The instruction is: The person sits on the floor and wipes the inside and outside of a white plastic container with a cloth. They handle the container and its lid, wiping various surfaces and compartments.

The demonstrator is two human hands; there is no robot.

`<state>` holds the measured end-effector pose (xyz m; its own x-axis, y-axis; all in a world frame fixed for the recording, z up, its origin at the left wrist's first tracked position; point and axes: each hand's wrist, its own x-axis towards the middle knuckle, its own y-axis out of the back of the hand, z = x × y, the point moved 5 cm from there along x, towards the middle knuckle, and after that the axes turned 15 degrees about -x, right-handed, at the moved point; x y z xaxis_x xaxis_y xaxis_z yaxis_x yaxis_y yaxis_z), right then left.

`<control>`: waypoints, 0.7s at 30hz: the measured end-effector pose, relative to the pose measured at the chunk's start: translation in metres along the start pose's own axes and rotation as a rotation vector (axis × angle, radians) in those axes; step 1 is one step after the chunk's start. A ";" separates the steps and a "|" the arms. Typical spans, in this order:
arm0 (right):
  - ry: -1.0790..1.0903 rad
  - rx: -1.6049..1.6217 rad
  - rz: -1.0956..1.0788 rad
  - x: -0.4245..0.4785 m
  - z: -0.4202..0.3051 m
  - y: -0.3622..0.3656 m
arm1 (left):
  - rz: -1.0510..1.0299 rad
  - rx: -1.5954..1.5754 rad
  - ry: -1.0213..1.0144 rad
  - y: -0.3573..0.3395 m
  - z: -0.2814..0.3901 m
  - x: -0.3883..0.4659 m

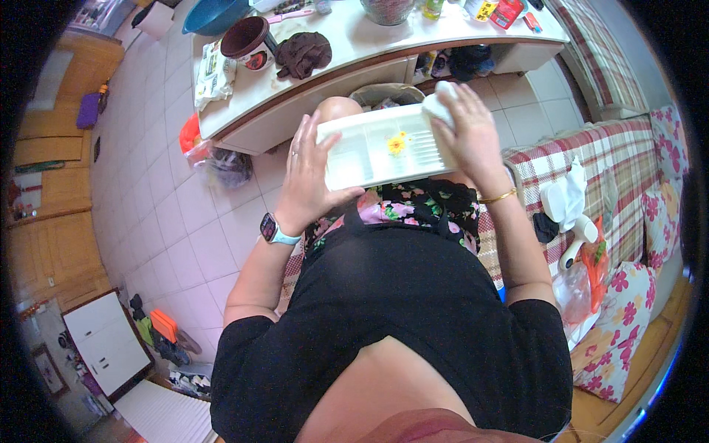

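Above my lap rests a white plastic box [382, 155], decorated with a yellow flower and ribbed on its right part. My left hand [310, 171] grips the box's left end, with the thumb along the near edge. A white wad [441, 105], which may be a sponge or folded wipe, is held in my right hand [471, 133] against the box's far right corner. The right palm hides part of that end. Whether the box is a lid or a container cannot be told.
A white table [354, 50] stands ahead, bearing a brown bucket [249, 44], a dark cloth [303, 54] and a wipes pack [215, 75]. A lined bin [386, 95] sits beyond the box. On the plaid sofa [532, 160] at right lie a white handheld device [579, 242] and plastic bags [573, 288].
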<state>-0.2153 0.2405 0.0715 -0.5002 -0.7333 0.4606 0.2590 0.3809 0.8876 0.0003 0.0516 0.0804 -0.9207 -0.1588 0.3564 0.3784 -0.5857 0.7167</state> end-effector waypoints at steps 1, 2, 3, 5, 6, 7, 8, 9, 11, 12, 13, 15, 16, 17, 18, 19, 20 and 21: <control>0.011 -0.009 0.029 0.002 -0.013 -0.005 | 0.035 -0.016 0.049 -0.003 -0.004 0.004; 0.050 0.037 -0.006 0.000 -0.030 -0.009 | -0.018 -0.023 0.058 -0.010 -0.014 0.001; 0.074 0.136 -0.043 0.002 -0.050 -0.008 | -0.028 -0.059 0.067 -0.013 -0.016 0.002; 0.179 0.294 0.027 0.002 -0.093 -0.009 | -0.050 -0.127 0.087 -0.015 -0.016 0.003; 0.249 0.349 -0.034 0.005 -0.113 -0.007 | -0.052 -0.127 0.092 -0.012 -0.014 0.004; 0.321 0.410 -0.087 0.003 -0.133 -0.012 | -0.044 -0.117 0.098 -0.012 -0.017 0.001; 0.342 0.415 -0.047 0.003 -0.149 -0.008 | -0.035 -0.107 0.104 -0.013 -0.025 -0.003; 0.362 0.418 -0.005 0.004 -0.158 -0.004 | -0.025 -0.096 0.108 -0.012 -0.026 -0.003; 0.420 0.359 -0.044 0.010 -0.147 -0.001 | -0.015 -0.110 0.107 -0.011 -0.025 -0.005; 0.450 0.326 -0.066 0.011 -0.138 -0.002 | -0.025 -0.117 0.120 -0.011 -0.021 -0.004; 0.399 0.313 -0.045 0.014 -0.123 -0.004 | -0.029 -0.121 0.137 -0.010 -0.018 -0.004; 0.299 0.290 0.000 0.017 -0.084 -0.009 | -0.022 -0.124 0.134 -0.010 -0.015 -0.003; 0.212 0.219 -0.019 0.021 -0.059 -0.009 | -0.022 -0.134 0.124 -0.011 -0.015 -0.001; 0.130 0.156 -0.037 0.024 -0.035 -0.006 | -0.020 -0.137 0.121 -0.009 -0.014 -0.001; 0.076 0.143 -0.054 0.023 -0.014 -0.006 | -0.030 -0.081 0.119 -0.007 -0.011 -0.001; 0.018 0.125 -0.073 0.024 0.006 -0.006 | -0.044 -0.031 0.114 -0.005 -0.008 0.000; -0.035 0.220 -0.106 0.021 0.018 -0.004 | -0.061 0.016 0.105 -0.006 -0.006 0.003; -0.089 0.318 -0.140 0.017 0.028 -0.002 | -0.096 0.078 0.095 -0.005 -0.001 0.008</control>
<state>-0.2475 0.2432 0.0770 -0.5859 -0.7444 0.3204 -0.0800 0.4466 0.8912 -0.0087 0.0527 0.0785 -0.9565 -0.1820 0.2282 0.2911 -0.5390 0.7904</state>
